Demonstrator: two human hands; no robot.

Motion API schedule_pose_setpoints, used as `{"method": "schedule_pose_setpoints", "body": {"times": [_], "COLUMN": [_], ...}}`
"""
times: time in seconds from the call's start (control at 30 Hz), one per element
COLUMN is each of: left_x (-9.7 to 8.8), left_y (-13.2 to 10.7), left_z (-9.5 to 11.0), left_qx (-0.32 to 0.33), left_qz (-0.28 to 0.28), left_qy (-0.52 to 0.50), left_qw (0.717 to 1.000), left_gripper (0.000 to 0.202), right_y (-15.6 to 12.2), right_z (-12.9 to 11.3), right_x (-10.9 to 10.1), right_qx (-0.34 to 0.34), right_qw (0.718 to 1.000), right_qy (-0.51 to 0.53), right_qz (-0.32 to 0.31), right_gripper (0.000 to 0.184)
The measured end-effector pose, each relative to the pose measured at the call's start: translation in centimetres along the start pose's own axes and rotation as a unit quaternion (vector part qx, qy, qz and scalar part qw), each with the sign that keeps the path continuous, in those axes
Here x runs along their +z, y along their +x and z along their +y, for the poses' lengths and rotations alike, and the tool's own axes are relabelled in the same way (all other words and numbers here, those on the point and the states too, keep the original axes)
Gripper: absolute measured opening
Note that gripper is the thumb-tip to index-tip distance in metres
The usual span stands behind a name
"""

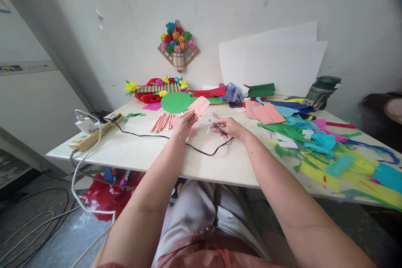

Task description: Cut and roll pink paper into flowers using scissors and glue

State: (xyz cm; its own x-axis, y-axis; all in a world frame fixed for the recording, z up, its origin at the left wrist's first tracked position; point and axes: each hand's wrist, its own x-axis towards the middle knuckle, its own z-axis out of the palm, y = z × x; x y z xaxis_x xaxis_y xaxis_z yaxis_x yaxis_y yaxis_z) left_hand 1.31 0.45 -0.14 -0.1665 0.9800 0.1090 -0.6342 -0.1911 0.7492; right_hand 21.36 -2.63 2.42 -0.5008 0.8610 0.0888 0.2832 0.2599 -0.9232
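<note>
Between the fingers of my left hand [185, 122] is a small piece of pink paper [200, 104], held up above the table. My right hand [230, 127] grips a pair of scissors [216, 126] with dark handles, and the blades point left to the lower edge of the paper. Whether the blades are cutting it I cannot tell. Several rolled pink paper sticks [161, 123] lie just left of my left hand. Behind the held paper rests a round green paper piece [176, 102]. More pink sheets [268, 113] are stacked to the right of my right hand.
Coloured paper scraps [333, 150] cover the table's right side. A dark green bottle [322, 92] stands at the back right. On the left sits a power strip [94, 134], its black cable [204, 153] running across the table. A paper-flower decoration [177, 46] hangs on the wall.
</note>
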Motion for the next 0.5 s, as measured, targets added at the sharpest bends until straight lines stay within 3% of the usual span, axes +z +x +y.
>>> {"method": "schedule_pose_setpoints", "body": {"times": [0.5], "left_x": [0.1], "left_y": [0.1], "left_z": [-0.1], "left_qx": [-0.01], "left_qz": [-0.005], "left_qy": [-0.004], "left_qw": [1.0], "left_gripper": [0.004], "right_y": [0.8], "right_z": [1.3], "right_x": [-0.3], "right_qx": [-0.013], "right_qw": [1.0], "right_qy": [0.026], "right_qz": [-0.007], "right_gripper": [0.043]}}
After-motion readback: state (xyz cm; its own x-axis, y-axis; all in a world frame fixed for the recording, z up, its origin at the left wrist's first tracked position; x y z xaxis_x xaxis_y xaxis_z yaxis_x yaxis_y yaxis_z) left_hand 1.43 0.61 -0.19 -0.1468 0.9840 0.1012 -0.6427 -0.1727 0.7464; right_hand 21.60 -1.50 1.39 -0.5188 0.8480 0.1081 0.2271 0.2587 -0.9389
